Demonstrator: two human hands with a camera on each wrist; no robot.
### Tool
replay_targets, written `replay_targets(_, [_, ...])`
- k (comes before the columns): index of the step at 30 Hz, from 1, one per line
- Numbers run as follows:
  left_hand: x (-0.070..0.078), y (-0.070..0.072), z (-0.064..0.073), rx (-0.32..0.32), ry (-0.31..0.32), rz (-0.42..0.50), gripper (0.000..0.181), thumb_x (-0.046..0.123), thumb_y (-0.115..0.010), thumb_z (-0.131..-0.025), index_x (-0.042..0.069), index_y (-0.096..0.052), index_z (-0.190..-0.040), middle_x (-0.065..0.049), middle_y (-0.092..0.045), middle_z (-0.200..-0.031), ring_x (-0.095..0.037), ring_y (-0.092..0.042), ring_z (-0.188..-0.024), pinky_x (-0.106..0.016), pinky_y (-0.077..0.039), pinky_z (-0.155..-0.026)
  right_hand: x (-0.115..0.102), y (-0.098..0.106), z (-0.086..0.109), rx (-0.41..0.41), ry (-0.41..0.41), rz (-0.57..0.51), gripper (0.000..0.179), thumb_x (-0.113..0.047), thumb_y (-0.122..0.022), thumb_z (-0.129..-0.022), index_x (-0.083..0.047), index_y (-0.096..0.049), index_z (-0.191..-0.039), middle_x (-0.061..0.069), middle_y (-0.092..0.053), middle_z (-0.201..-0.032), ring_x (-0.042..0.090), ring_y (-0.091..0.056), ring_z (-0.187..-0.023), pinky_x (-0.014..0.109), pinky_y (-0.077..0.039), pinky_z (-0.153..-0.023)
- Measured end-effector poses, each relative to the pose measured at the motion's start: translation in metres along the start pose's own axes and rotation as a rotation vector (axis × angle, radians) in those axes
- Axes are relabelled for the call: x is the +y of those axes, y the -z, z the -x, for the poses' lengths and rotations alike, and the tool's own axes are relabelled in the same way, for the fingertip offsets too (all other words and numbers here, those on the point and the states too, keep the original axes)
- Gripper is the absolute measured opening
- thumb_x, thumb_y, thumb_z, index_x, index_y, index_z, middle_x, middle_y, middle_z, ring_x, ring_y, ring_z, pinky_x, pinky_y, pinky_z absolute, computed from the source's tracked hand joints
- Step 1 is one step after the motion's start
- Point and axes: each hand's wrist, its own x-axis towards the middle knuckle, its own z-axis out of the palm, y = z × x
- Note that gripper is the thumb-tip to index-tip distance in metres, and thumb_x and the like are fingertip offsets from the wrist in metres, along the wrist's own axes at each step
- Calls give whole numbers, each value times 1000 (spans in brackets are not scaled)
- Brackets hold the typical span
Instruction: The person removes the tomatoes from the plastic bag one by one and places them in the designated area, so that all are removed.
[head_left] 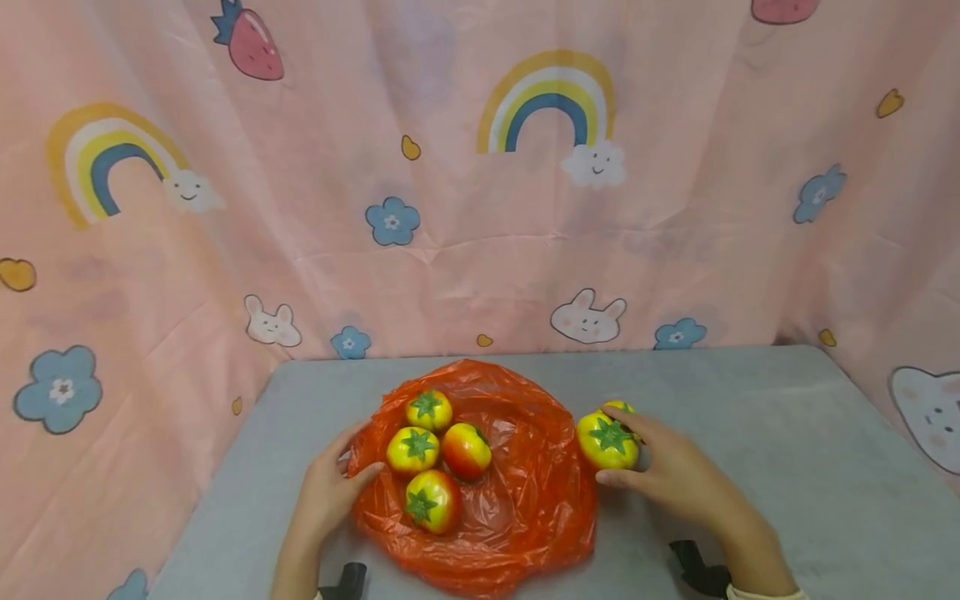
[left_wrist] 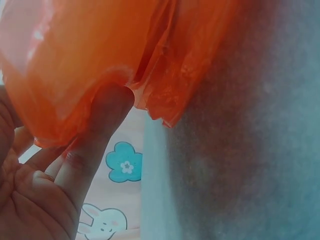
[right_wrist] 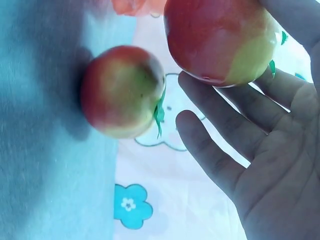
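Observation:
A thin orange-red plastic bag lies spread and crumpled on the table. Several yellow-and-red tomatoes with green star-shaped tops sit together on its left half. My left hand holds the bag's left edge; in the left wrist view the film hangs between thumb and fingers. At the bag's right edge, my right hand grips another tomato between thumb and fingers. The right wrist view shows this held tomato raised off the table, and a second tomato standing on the surface beside the fingers.
The grey table extends to the right of my right hand. A pink curtain printed with rainbows, rabbits and flowers hangs behind the table and along its sides. Dark wrist mounts show below both hands.

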Motion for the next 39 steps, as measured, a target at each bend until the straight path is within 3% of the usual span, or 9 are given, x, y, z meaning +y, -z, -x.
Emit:
replay_targets(5, [0, 0, 1, 12, -23, -12, 63, 9, -73, -90, 22, -49, -146, -21, -44, -153, -47, -58, -125, -49, -59, -91, 11, 5, -2, 39, 17, 12, 90, -58, -78, -77, -15, -46, -148, 18, -53, -146, 43, -56, -124, 65, -50, -96])
replay_targets(12, [2, 2, 2, 29, -32, -49, 55, 11, -73, -90, 20, -56, -141, -23, -47, -150, -46, -62, -119, -49, -60, -88, 24, 16, -2, 60, -98, 40, 99, -68, -72, -77, -16, -37, -153, 24, -50, -146, 42, -56, -115, 65, -54, -87])
replay_targets(17, [2, 2, 3, 31, -25, -59, 56, 12, -73, -90, 20, -55, -142, -22, -48, -150, -46, -61, -121, -50, -59, -91, 34, 25, -1, 82, -139, 72, 100, -68, -69, -79, -12, -34, -154, 30, -47, -145, 46, -54, -113, 64, -55, -83])
replay_targets(30, [2, -1, 1, 28, 3, -16, 59, 8, -72, -90, 20, -53, -144, -22, -47, -151, -46, -58, -125, -49, -59, -91, 78, 36, -1, 57, -239, 51, 104, -69, -64, -83, -7, -23, -157, 37, -39, -146, 53, -52, -114, 67, -52, -85])
replay_targets(39, [0, -3, -1, 41, -21, 4, 54, 6, -73, -89, 20, -58, -139, -21, -48, -150, -43, -60, -124, -48, -58, -94, 98, 28, -5, 44, -232, 84, 102, -65, -64, -86, 0, -27, -154, 42, -38, -144, 56, -50, -116, 74, -43, -93])
